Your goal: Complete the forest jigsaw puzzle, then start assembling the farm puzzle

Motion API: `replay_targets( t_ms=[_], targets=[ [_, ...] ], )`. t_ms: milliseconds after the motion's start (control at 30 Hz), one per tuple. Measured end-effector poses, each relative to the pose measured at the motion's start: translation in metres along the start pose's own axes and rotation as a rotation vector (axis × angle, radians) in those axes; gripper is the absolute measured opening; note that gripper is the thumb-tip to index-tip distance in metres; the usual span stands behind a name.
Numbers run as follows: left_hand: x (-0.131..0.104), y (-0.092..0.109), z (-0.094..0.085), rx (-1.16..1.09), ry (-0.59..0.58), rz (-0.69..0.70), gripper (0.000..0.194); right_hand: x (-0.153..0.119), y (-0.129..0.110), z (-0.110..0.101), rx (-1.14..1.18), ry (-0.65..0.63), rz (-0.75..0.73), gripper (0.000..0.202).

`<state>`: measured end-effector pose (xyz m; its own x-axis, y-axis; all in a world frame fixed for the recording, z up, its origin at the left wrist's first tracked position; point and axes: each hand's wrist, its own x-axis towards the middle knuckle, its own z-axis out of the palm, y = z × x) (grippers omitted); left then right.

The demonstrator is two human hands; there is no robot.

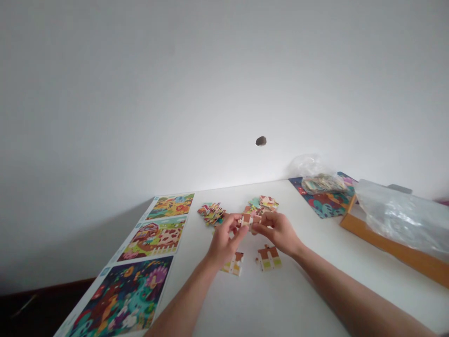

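Note:
Between my two hands, just above the white table, are brown-and-white jigsaw puzzle pieces point(247, 219). The fingers of my left hand point(226, 238) pinch their left side, and my right hand point(278, 232) grips the right side; whether they are joined I cannot tell. Nearer to me lie two flat pieces with white, brown and green parts: a left piece point(235, 264), partly under my left hand, and a right piece point(269, 258) below my right hand. Behind the hands sit a left pile of puzzle pieces point(211, 213) and a right pile of pieces point(264, 202).
Along the left table edge lies a sheet with several pictures, including a farm picture point(156, 238) and a dark night picture point(126, 295). At the back right, a plastic bag of pieces point(321, 180) rests on a dark picture point(324, 203). An orange-sided box point(389, 248) holds clear plastic point(403, 220).

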<state>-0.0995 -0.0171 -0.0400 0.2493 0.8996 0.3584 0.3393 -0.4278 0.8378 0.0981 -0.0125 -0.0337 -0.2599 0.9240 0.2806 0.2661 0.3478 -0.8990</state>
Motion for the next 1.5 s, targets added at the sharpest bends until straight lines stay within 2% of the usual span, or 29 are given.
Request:
replay_targets(
  t_ms=[133,233,367,467,533,733,800,933,1000,1200,1367,1433,1500],
  targets=[
    [-0.002,-0.006,-0.005,-0.045,0.014,-0.045,0.032,0.003,-0.002,-0.024,-0.342,-0.291,-0.099,0.027],
    [-0.002,-0.007,-0.014,0.028,-0.136,-0.025,0.033,0.001,-0.001,-0.039,-0.556,-0.436,-0.108,0.018],
    [-0.005,-0.001,-0.016,0.154,-0.313,0.062,0.026,0.001,0.001,-0.044,-0.642,-0.494,-0.089,0.016],
    [-0.009,0.002,-0.011,0.217,-0.416,0.06,0.025,0.003,0.004,-0.043,-0.636,-0.517,-0.09,0.016],
    [-0.01,0.003,-0.008,0.244,-0.442,0.042,0.025,0.004,0.005,-0.042,-0.627,-0.519,-0.097,0.016],
    [-0.009,0.005,-0.009,0.261,-0.43,0.043,0.021,0.005,0.007,-0.044,-0.607,-0.514,-0.101,0.016],
    [-0.007,0.004,-0.009,0.218,-0.377,0.039,0.018,0.005,0.008,-0.044,-0.583,-0.525,-0.099,0.013],
    [-0.003,-0.003,-0.007,0.078,-0.217,-0.065,0.018,0.006,0.012,-0.042,-0.438,-0.534,-0.131,0.013],
    [-0.003,-0.005,-0.006,0.032,-0.181,-0.096,0.02,0.005,0.013,-0.038,-0.347,-0.511,-0.148,0.015],
    [-0.004,-0.002,-0.01,-0.037,-0.233,-0.056,0.024,0.005,0.019,-0.026,-0.129,-0.426,-0.107,0.029],
    [0.001,-0.009,-0.019,-0.035,-0.011,-0.058,0.028,0.007,0.022,-0.025,-0.064,-0.343,-0.112,0.032],
    [0.001,-0.01,-0.018,-0.016,-0.027,-0.05,0.028,0.007,0.023,-0.024,-0.065,-0.372,-0.102,0.032],
    [0.0,-0.008,-0.014,0.04,-0.119,-0.037,0.032,0.006,0.024,-0.022,-0.094,-0.43,-0.086,0.03]
  ],
)
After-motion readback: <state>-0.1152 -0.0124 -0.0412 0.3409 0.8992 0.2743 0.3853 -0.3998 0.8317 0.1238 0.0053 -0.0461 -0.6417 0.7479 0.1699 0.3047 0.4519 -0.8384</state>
